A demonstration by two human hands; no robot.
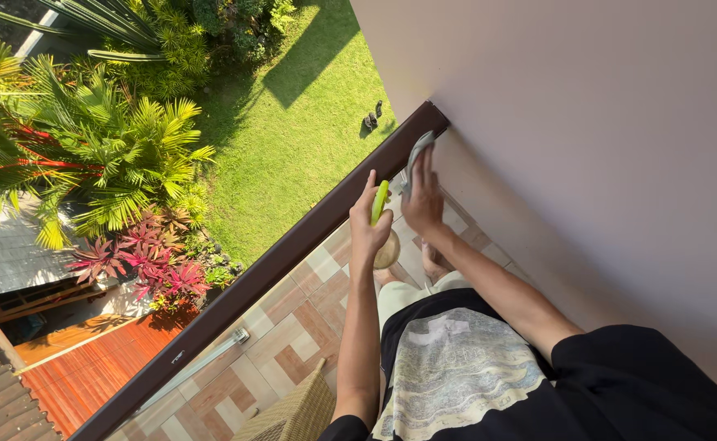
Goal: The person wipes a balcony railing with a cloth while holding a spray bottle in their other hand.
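A person on an upper balcony wipes the far end of a dark brown railing (293,249) where it meets a pale wall (587,163), seen from a head-worn camera looking down. The right hand (422,200) presses a grey cloth (418,153) against the rail's top corner, fingers (428,167) spread flat over the fabric and pinning it to the surface. The left hand (368,233) is clenched around a spray bottle (383,224) with a yellow-green head and a rounded, pale body, held upright just beside the cloth hand and just inside the rail.

By the look of it, the work is at the wiping stage: the cloth is on the rail, the bottle held back, its nozzle seemingly not aimed at the surface. The next move would call for steady pressure along the rail away from the wall, keeping the cloth flat and the bottle clear of the edge, since a drop beyond it falls to the lawn (293,122) far below.

Under the arms lie patterned floor tiles (301,327); a wicker chair (293,416) shows at the lower edge. Palms (89,147) and red-leaved plants (154,261) crowd the garden beneath.
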